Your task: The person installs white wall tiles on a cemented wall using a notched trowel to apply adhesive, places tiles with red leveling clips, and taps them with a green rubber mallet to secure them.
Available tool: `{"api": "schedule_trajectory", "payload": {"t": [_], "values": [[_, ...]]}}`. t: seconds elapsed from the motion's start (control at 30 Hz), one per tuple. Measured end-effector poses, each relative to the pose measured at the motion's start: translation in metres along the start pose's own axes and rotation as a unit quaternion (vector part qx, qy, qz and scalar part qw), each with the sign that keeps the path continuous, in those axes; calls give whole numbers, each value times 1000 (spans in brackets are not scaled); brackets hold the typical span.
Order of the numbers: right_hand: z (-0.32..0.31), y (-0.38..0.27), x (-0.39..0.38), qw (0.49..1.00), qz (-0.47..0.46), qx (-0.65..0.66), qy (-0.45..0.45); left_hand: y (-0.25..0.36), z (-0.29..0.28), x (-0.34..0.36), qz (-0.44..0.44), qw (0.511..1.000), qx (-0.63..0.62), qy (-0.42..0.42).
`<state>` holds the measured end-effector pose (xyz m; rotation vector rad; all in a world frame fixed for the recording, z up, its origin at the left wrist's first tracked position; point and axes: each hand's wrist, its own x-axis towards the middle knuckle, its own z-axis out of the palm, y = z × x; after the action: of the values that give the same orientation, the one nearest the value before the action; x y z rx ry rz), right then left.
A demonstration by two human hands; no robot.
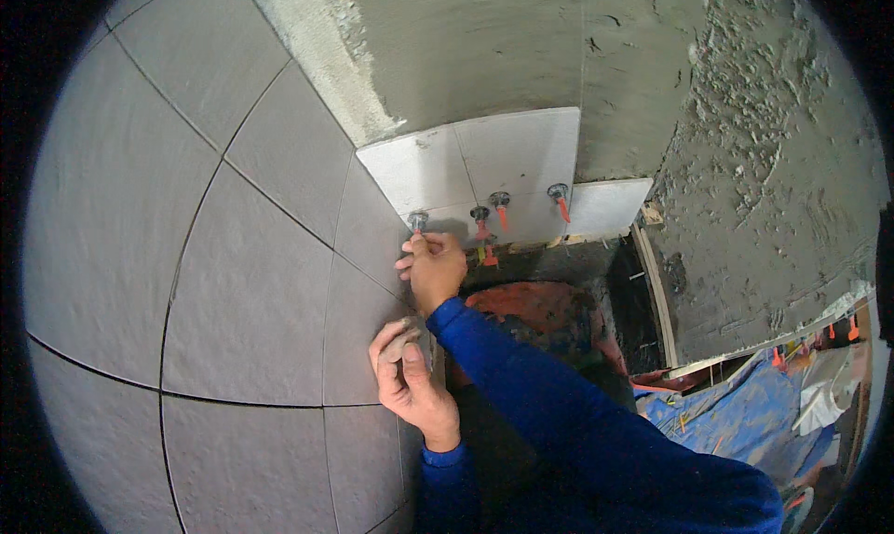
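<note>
Near the centre of the frame the right hand [434, 269] reaches up in a blue sleeve [559, 413], its fingers pinched together on the grey-capped tile levelling clip [418, 221] at the lower edge of the pale wall tiles [484, 166]; the clip sits at the corner where those tiles meet the grey tiled wall [233, 283] filling the left half of the picture; below it, lower centre, the left hand [408, 371] is curled, thumb and fingers closed around a small grey lump [407, 337] held against the edge of the grey wall; what the lump is cannot be told; to the right of the clip, along the same lower edge, three more levelling clips [501, 204] stand in a row, each with a red-orange wedge hanging down; above and to the right of the pale tiles is rough grey mortar [521, 50], cracked in the upper middle and coarse at the upper right; under the tiles lies an orange bucket [531, 306], partly hidden by the sleeve; in the lower right a crumpled blue tarpaulin [736, 408] lies with small orange bits scattered on it.
</note>
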<state>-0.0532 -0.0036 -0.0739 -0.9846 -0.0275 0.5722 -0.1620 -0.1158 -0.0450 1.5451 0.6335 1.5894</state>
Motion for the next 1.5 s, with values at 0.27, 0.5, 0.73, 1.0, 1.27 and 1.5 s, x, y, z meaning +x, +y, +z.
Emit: {"api": "schedule_trajectory", "payload": {"t": [0.27,0.5,0.73,1.0,1.27,1.5], "values": [[11,3,7,999,-25,-18,11,-2,1,-3,5,999,-51,-3],[5,-2,0,999,-7,-9,31,4,19,15,4,998,68,-3],[-7,19,17,996,-33,-82,29,3,90,173,258,870,403,-118],[-1,37,21,977,-113,-155,88,0,118,218,298,742,559,-220],[5,15,12,981,-105,-124,105,1,119,225,308,743,546,-235],[13,18,25,967,-149,-171,116,2,120,225,313,746,543,-224]]}}
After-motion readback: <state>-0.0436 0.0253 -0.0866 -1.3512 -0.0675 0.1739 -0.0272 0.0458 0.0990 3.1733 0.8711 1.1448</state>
